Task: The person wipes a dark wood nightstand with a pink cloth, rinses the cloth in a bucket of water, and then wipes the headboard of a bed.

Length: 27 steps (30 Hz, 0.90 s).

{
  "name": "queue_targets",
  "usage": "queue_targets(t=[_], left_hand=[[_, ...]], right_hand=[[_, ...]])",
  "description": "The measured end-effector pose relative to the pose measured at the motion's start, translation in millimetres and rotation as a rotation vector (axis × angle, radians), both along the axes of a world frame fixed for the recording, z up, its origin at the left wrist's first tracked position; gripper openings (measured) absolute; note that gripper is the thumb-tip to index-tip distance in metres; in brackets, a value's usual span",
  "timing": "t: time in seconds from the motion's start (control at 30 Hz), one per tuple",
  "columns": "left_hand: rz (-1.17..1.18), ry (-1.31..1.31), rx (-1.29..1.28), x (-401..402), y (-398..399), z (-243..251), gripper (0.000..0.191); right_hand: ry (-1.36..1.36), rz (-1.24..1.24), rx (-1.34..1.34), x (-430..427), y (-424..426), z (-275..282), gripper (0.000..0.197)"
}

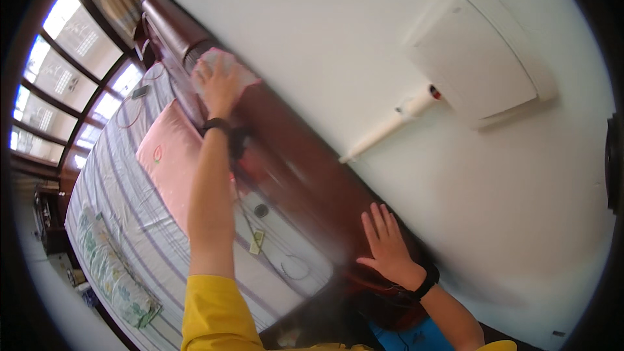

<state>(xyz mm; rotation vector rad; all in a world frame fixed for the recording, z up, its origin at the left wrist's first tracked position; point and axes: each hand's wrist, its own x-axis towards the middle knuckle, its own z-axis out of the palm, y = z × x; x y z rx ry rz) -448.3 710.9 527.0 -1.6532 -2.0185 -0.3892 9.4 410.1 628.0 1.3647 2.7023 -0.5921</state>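
My left hand (218,83) holds a pink-edged white cloth (248,79) down against the far part of a glossy dark-red wooden headboard (312,175). Its fingers are spread over the cloth, and the palm hides part of it. Nearer to me, my right hand (387,246) rests on the headboard's top beside the wall, with fingers apart and nothing in it. Black bands circle both wrists. Below my left forearm, a pink pillow (168,151) lies against the headboard on the striped bed sheet (122,175).
A white wall-mounted box (480,58) and a pale pipe (390,124) project above the headboard. On the bed lie a phone (140,91) with a cable, a folded floral quilt (114,268), a yellowish slab (257,242) and a round dark object (262,210). Windows (73,73) stand beyond.
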Motion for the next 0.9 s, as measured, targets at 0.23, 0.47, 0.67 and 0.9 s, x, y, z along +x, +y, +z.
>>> queue_targets(t=[0.23, 0.47, 0.67, 0.9], left_hand=[[0.074, -0.583, 0.039, 5.3, 4.5, -13.1, 0.048], [0.072, -0.452, -0.179, 110.4, -64.1, 28.2, 0.044], [-0.072, -0.373, -0.04, 163.1, -126.7, 24.5, 0.043], [-0.146, -0.471, 0.029, 267.7, -204.3, 22.8, 0.046]], right_hand=[[0.043, -0.012, 0.006, -1.9, 0.3, -2.2, 0.115], [0.052, -0.011, 0.063, 5.6, -3.7, -11.5, 0.119], [0.15, -0.015, 0.133, 1.2, -5.0, -22.2, 0.12], [0.653, -0.16, -0.045, 25.9, 22.7, -69.5, 0.076]])
